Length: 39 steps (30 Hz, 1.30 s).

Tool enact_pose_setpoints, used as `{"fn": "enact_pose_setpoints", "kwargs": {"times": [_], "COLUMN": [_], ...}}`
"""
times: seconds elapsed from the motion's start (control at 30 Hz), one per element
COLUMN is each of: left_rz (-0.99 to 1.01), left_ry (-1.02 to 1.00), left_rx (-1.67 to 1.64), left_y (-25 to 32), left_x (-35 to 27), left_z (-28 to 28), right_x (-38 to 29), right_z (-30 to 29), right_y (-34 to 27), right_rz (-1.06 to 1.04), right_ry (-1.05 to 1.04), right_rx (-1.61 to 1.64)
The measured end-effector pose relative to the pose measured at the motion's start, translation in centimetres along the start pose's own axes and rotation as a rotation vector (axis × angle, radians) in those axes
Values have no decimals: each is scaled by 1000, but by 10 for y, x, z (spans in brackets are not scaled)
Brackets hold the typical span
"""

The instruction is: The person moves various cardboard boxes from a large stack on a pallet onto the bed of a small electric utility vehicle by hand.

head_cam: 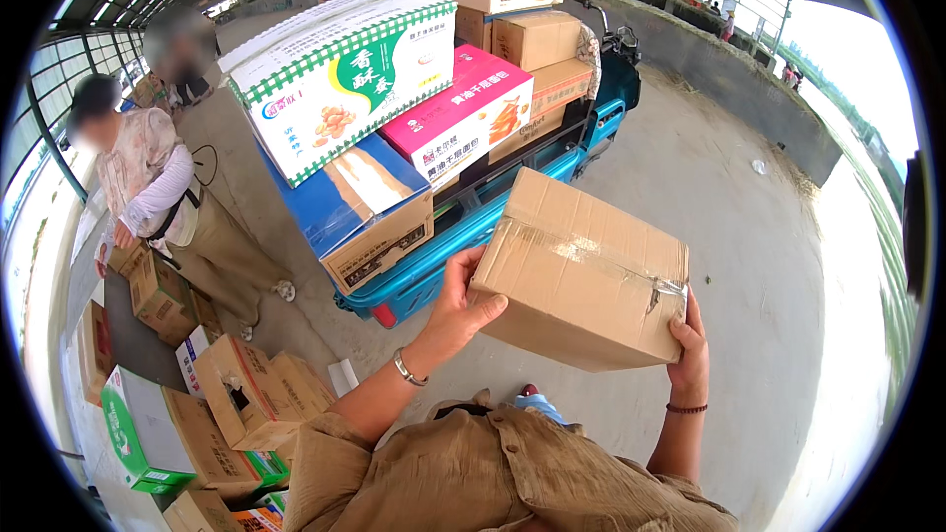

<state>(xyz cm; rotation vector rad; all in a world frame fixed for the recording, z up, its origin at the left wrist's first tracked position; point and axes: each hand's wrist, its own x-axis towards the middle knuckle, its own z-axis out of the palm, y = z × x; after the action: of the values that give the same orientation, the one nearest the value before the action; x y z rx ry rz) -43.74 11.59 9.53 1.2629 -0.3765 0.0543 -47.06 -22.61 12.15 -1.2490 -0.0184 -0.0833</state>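
Note:
A brown cardboard box, sealed with clear tape, is held between both hands in front of my body. My left hand grips its left end, thumb along the near side. At the opposite end, my right hand clasps the lower corner near some torn tape. Beyond the box stands a blue cargo tricycle stacked with cartons. Its load includes a white carton with green checked edges, a pink-and-white carton and a blue-topped carton.
Several cartons are piled at my lower left, one with a torn hole. Near them a person reaches toward a small box. A low concrete wall with straw runs behind the tricycle. Concrete floor extends to the right.

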Motion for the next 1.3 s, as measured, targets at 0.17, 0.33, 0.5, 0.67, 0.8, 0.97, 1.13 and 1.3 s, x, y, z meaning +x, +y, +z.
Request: {"fn": "enact_pose_setpoints", "kwargs": {"times": [0.17,0.33,0.5,0.67,0.8,0.97,1.13,1.3], "left_rz": [108,444,487,637,603,634,631,590], "left_ry": [-54,85,271,347,355,301,383,521], "left_rx": [166,559,956,898,811,665,737,890], "left_y": [3,18,37,51,61,76,85,79], "left_x": [114,215,283,341,388,430,464,482], "left_z": [32,50,39,8,-10,-41,-68,-85], "right_x": [82,160,229,286,330,366,395,405], "right_z": [-36,-44,-29,16,48,93,126,145], "right_y": [-16,-46,-50,-50,-55,-53,-41,-42], "right_rz": [-103,-190,-285,-287,-363,-386,-335,-371], "right_ry": [17,2,-102,-110,-124,-153,-204,-185], "right_rx": [-37,28,20,59,75,56,88,59]}}
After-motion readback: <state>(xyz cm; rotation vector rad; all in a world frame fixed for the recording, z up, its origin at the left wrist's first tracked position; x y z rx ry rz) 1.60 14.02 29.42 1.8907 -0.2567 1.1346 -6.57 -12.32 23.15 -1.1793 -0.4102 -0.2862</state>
